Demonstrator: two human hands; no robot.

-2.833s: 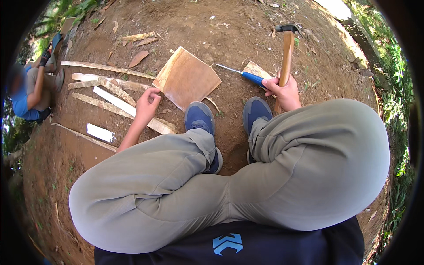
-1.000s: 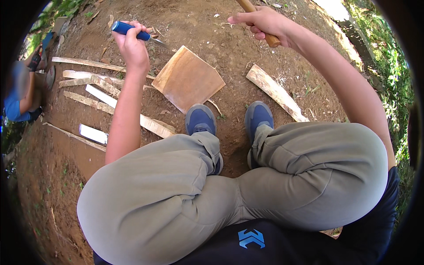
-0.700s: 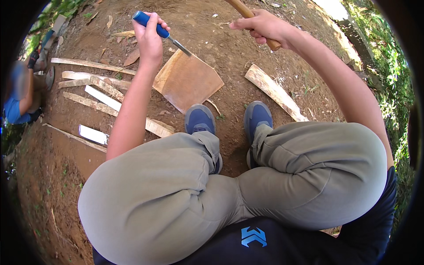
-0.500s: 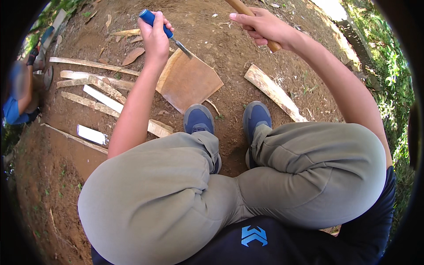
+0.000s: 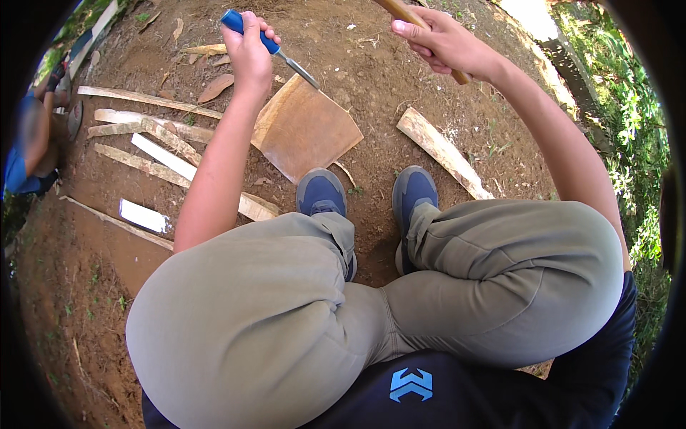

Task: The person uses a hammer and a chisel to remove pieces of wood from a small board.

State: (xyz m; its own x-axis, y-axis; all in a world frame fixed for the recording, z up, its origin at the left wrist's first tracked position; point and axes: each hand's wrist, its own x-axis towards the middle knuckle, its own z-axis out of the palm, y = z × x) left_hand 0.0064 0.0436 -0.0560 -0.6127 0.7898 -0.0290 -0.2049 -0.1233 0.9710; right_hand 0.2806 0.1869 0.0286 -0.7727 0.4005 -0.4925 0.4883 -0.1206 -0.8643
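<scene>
My left hand (image 5: 251,61) is closed around the blue handle of a chisel (image 5: 296,71). The chisel's metal blade slants down to the right, its tip over the far corner of a flat brown wooden board (image 5: 311,132); whether it touches the wood I cannot tell. This board lies on the dirt just beyond my shoes. Up at the right, my right hand (image 5: 446,43) grips a round wooden handle (image 5: 409,13) whose far end runs out of the top of the view, so the tool's head is hidden.
Several wood strips (image 5: 143,166) lie on the soil at the left, with a short white-faced piece (image 5: 143,215) nearer. Another plank (image 5: 443,151) rests right of the board. A co-worker (image 5: 32,143) sits at the far left. Greenery (image 5: 636,164) borders the right side.
The chisel has shifted slightly, and more of its blade shows at the board's corner. My right hand has moved a little right with the wooden handle.
</scene>
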